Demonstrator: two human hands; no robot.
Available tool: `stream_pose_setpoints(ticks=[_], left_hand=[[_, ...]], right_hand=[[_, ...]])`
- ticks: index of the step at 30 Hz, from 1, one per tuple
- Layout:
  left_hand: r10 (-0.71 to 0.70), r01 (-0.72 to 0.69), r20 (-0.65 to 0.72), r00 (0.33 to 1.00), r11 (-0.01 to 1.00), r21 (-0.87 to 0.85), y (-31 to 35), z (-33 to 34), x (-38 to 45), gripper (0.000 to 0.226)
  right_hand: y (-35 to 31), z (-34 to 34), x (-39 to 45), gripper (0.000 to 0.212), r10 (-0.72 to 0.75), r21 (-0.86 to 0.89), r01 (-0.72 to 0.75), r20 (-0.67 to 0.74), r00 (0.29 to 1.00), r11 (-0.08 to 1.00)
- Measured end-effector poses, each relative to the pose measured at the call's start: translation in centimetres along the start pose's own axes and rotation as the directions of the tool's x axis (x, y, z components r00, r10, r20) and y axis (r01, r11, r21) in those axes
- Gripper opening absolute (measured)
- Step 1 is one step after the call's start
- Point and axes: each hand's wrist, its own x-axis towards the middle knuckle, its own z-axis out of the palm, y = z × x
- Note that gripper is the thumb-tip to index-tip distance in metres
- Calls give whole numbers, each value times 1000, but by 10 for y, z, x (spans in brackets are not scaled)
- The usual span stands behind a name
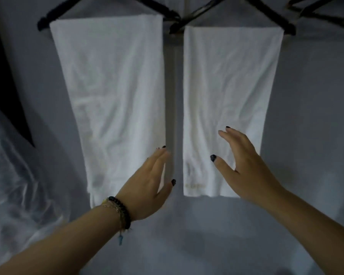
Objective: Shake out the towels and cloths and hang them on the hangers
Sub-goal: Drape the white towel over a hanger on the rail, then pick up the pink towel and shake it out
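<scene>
**Two towels hung, both hands loose in front**

Left towel [111,100]: white, creased, draped over a black hanger [54,13], falling flat against the grey wall [306,116]. Right towel [226,108]: just beside it, apart by a narrow strip of wall, draped over a second black hanger [270,20], lower hem faintly marked. More hangers [322,12] further right of that towel, at the top edge.

Left hand [147,185]: at the left towel's lower right edge, fingers straight, grasping nothing; contact with the cloth unclear. Beaded bracelet [121,213] at its wrist. Right hand [244,161]: before the right towel's lower part, fingers spread and relaxed, holding nothing. Clear plastic sheet [14,175] left of the left towel.
</scene>
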Motion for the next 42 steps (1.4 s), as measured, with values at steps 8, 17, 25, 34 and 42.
stream_pose_setpoints(ticks=[8,17,25,34,42], left_hand=[[-164,173,168,972,984,-40,-24,16,-157,69],[-435,496,398,808,866,-61,-60,105,-286,70],[-658,804,558,505,594,-28,-75,231,-376,68],[-722,972,666,189,235,-21,-92,416,-495,61],[-719,996,694,31,81,40,-142,596,-590,51]], right_hand=[[-25,84,-128,61,253,7,-261,225,941,965],[10,196,-248,55,557,-63,-589,419,717,805],[46,320,-356,54,634,-192,-709,642,432,678],[98,477,-471,50,780,-255,-881,600,178,398],[159,637,-571,67,561,-338,-617,802,206,710]])
